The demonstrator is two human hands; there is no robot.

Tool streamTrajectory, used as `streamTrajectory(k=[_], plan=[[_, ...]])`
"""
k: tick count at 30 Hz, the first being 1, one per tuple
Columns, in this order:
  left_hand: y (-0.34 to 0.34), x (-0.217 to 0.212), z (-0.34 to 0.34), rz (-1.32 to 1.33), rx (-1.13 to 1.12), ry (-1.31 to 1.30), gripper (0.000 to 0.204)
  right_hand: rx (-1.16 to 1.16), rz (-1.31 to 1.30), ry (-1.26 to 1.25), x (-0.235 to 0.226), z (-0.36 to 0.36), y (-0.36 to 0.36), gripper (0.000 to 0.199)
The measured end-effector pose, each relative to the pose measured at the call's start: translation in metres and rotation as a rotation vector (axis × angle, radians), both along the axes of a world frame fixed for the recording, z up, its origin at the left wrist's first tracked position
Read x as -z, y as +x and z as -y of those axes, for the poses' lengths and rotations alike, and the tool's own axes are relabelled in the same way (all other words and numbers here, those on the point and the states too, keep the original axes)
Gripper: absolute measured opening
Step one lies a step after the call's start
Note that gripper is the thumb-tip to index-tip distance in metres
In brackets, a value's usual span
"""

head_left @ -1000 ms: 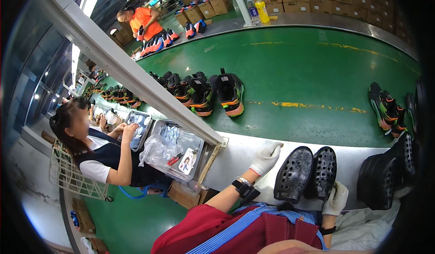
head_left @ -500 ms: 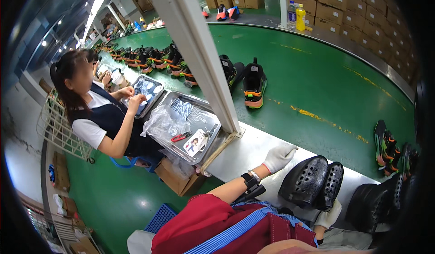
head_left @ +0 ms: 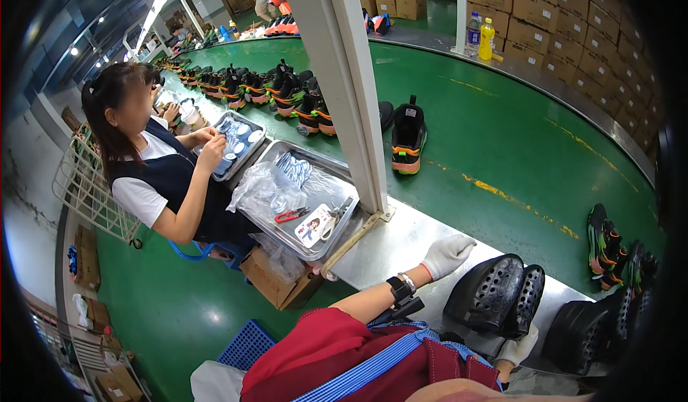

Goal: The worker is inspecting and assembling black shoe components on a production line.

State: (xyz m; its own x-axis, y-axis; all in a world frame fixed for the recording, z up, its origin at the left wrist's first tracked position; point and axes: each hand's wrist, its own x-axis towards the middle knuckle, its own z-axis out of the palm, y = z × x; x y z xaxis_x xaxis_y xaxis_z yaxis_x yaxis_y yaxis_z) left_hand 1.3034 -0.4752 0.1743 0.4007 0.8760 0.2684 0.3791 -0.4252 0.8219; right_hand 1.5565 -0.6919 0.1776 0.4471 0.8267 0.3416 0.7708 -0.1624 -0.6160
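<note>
On the tabletop (head_left: 401, 248) our gloved left hand (head_left: 446, 255) rests loosely curled beside the black clogs (head_left: 494, 294); our right hand (head_left: 517, 350) grips their lower edge.

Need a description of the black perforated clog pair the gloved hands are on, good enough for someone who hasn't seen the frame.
Start at the steel table edge beside the green conveyor belt, at the bottom of the view. The black clog pair sits there between the left hand and the right hand, both white-gloved. Unlike the laced orange-trimmed sneakers on the belt, it is plain black and covered in holes.
</note>
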Motion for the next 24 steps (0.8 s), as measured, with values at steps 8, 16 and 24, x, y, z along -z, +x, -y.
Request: streamTrajectory(k=[8,16,24], plan=[[0.001,0.005,-0.002,-0.025,-0.01,-0.033,0.02,-0.027,-0.105,0.007,-0.013,-0.005,-0.012,0.017],[-0.002,0.003,-0.002,-0.026,0.001,-0.027,0.022,-0.001,-0.071,0.012,-0.005,-0.002,-0.008,0.015],[-0.001,0.008,-0.004,-0.026,0.011,-0.011,0.022,0.041,-0.098,0.04,0.009,0.004,-0.002,0.015]])
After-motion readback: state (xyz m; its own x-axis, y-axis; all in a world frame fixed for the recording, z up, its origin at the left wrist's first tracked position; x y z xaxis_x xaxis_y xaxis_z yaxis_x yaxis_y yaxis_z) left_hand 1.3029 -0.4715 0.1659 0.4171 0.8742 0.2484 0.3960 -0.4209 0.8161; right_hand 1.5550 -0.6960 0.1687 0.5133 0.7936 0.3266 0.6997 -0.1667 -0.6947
